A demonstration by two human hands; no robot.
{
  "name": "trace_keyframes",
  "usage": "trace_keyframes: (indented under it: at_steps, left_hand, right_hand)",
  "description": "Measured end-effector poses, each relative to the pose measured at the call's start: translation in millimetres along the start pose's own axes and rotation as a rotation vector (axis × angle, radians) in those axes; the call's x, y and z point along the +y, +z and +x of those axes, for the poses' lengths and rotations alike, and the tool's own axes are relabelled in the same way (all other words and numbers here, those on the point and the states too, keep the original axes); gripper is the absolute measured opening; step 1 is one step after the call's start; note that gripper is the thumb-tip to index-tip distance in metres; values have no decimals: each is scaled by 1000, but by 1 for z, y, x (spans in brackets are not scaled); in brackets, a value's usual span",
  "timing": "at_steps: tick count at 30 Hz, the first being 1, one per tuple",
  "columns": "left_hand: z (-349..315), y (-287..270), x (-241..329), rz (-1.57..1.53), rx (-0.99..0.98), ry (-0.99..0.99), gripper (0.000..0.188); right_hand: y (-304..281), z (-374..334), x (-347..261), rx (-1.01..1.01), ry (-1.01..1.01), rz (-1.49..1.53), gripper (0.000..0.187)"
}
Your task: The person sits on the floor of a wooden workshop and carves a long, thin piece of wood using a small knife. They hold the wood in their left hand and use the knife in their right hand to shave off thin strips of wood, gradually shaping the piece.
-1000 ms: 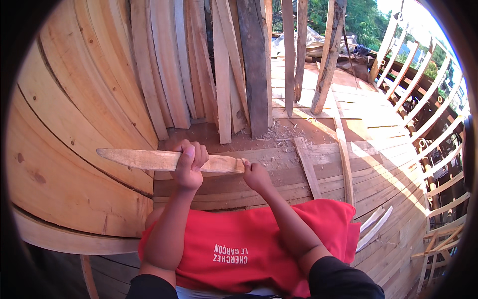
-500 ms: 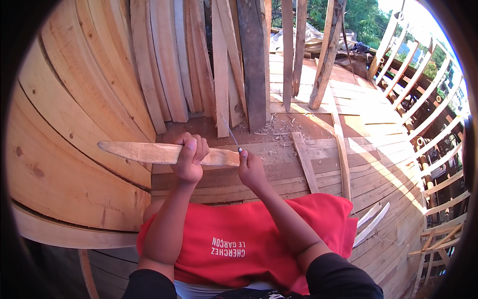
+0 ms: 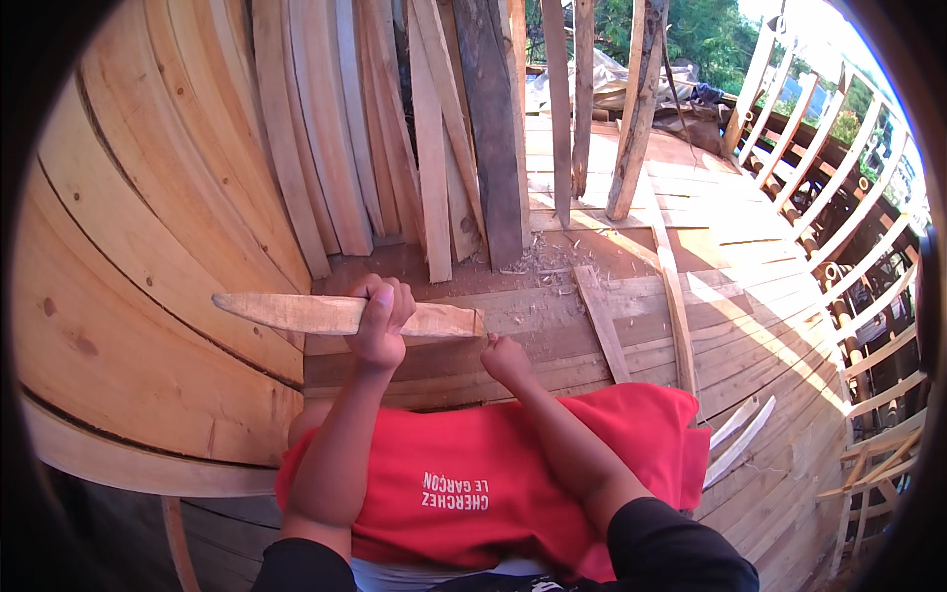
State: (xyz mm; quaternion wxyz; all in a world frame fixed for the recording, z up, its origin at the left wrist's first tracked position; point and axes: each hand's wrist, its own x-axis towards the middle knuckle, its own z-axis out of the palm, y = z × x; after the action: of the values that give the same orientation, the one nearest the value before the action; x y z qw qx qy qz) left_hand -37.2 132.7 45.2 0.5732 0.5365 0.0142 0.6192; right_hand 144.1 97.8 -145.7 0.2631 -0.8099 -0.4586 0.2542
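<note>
A pale, roughly shaped piece of wood, tapered to a rounded tip at its left end, lies level above my lap. Around its middle my left hand is closed, thumb on top. Just off the wood's squared right end, slightly lower, my right hand is closed in a fist. Half a second ago a thin-bladed knife showed in that fist; now its handle is hidden by the fingers and the blade cannot be made out clearly. Red cloth with white lettering covers my lap.
Curved plank walling rises close on my left. Several boards lean upright ahead. Wood shavings and a loose slat lie on the plank floor. Upright posts stand ahead right; curved ribs line the far right.
My right hand has drawn down toward me and slightly right, and the blade no longer shows above the fist. The wood has shifted a little right and down in the picture.
</note>
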Motion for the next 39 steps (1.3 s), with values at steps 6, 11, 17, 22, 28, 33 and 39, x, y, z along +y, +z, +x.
trace_keyframes:
  at_steps: [6, 11, 17, 22, 28, 33, 39]
  left_hand:
    - [-6, -5, 7, 28, -15, -3, 36]
    - [-5, -3, 0, -37, -99, -18, 37]
    - [-9, -2, 6, 31, -140, -34, 39]
    - [-3, 3, 3, 6, -146, -12, 40]
    - [-8, 3, 6, 12, -144, -33, 40]
    - [-6, -2, 4, -5, -137, -41, 40]
    - [-4, 4, 4, -16, -188, -57, 40]
  right_hand:
    - [-48, -29, -68, -70, -217, 229, 57]
    - [-3, 10, -1, -34, -128, 144, 53]
    - [-52, -35, -63, 4, -288, 227, 54]
    - [-31, -13, -23, -11, -127, 2, 52]
    - [-31, -31, -45, 18, -172, 143, 52]
    - [4, 17, 24, 93, -99, 16, 52]
    - [-25, -14, -23, -7, -282, 115, 54]
